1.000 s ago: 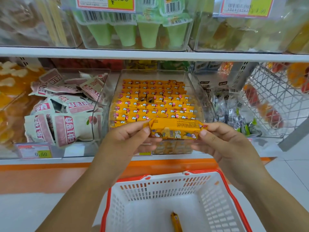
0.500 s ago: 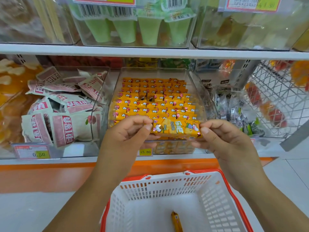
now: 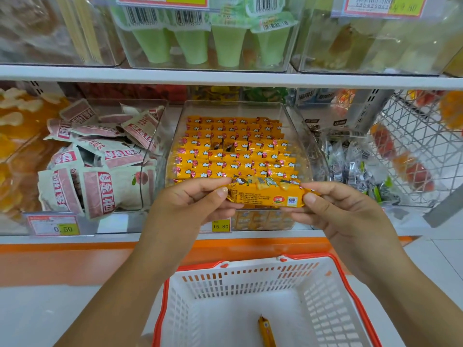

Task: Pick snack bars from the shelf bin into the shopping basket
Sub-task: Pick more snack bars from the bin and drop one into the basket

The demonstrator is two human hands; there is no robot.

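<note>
A snack bar [image 3: 265, 194] is pinched at its ends by the left hand [image 3: 190, 204] and right hand [image 3: 335, 211], above the shopping basket [image 3: 333, 291], before the shelf bin [image 3: 298, 136].

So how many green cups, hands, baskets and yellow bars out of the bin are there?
Green cups: 4
Hands: 2
Basket: 1
Bars out: 2, one bar held, one in the basket
Total: 9

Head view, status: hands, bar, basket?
Left hand, right hand pinch bar ends, before bin. Basket below holds second bar. Nothing blocks the drop.
</note>
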